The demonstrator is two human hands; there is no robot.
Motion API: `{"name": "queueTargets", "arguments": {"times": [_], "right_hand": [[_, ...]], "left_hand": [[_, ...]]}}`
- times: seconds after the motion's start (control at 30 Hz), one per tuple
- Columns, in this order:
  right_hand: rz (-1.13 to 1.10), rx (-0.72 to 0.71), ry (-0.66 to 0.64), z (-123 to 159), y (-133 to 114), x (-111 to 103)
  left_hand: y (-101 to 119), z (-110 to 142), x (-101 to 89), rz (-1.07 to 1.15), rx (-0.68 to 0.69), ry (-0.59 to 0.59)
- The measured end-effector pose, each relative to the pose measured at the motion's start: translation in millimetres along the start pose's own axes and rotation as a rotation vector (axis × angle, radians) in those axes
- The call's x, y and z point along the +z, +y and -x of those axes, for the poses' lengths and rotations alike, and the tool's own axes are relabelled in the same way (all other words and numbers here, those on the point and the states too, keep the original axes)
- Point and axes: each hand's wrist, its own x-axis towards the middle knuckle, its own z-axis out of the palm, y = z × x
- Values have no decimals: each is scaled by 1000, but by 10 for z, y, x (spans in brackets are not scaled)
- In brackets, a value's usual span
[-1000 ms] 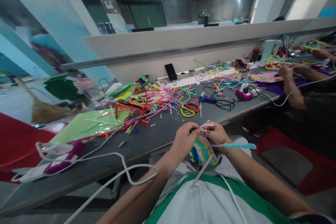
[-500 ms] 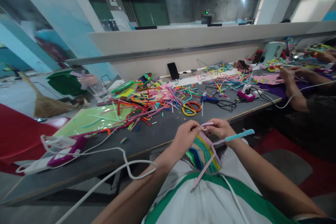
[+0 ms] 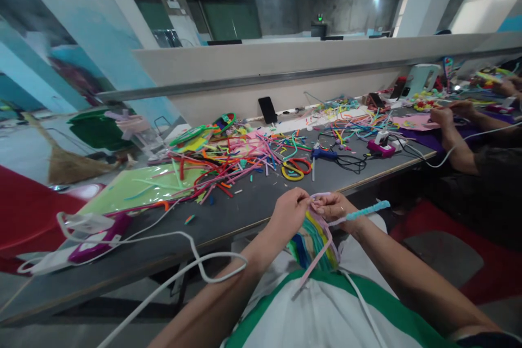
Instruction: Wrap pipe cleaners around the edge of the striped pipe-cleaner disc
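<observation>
Over my lap I hold a striped piece made of pipe cleaners [image 3: 312, 242], in green, blue, cream, teal, yellow and lilac bands. My left hand [image 3: 290, 211] pinches its upper edge, fingers closed around a lilac pipe cleaner. Close beside it, my right hand [image 3: 333, 207] is closed on the same edge, fingertips nearly meeting those of the left. A loose lilac pipe cleaner [image 3: 313, 267] hangs down across the piece toward my apron. Past my right wrist sticks out a stem wrapped in light blue [image 3: 369, 210]. The pinched spot itself is mostly hidden by my fingers.
On the grey table [image 3: 244, 204] lie scattered pipe cleaners [image 3: 240, 155], yellow-and-red scissors [image 3: 297, 168], a blue glue gun [image 3: 324, 153] and a phone [image 3: 268, 110]. A white cable [image 3: 196, 261] runs past my left forearm from a purple power strip [image 3: 100, 236]. A co-worker's hands [image 3: 444, 114] are at the right.
My right hand has turned inward and its fingers have closed nearer my left fingertips. The lilac end above them now shows less. The view has shifted slightly.
</observation>
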Motion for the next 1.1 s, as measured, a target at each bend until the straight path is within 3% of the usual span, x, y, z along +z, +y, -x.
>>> {"name": "queueTargets", "arguments": {"times": [0.1, 0.17, 0.23, 0.3, 0.37, 0.43, 0.5, 0.6, 0.7, 0.93, 1.1], "right_hand": [[23, -4, 51, -10, -106, -273], [86, -68, 277, 55, -320, -518], [187, -303, 592, 192, -594, -662], [448, -563, 793, 368, -817, -591], [850, -634, 721, 515, -894, -299], [1280, -568, 472, 559, -814, 103], [1648, -371, 333, 479, -654, 459], [1918, -58, 368, 251, -457, 726], [1955, 31, 371, 89, -386, 747], [1850, 20, 497, 65, -322, 750], [1775, -52, 396, 107, -396, 737]], "left_hand": [[-86, -92, -94, 6, 13, -46], [-152, -164, -183, -55, 18, -10], [-195, -225, -260, -151, 9, 54], [-200, -266, -299, -227, -2, 108], [-169, -282, -294, -266, 8, 136], [-120, -275, -258, -286, 26, 148], [-77, -250, -215, -300, 40, 156], [-59, -204, -167, -320, 52, 165], [-85, -171, -138, -306, 66, 167], [-134, -159, -66, -287, 93, 173], [-143, -124, -72, -317, 127, 112]]}}
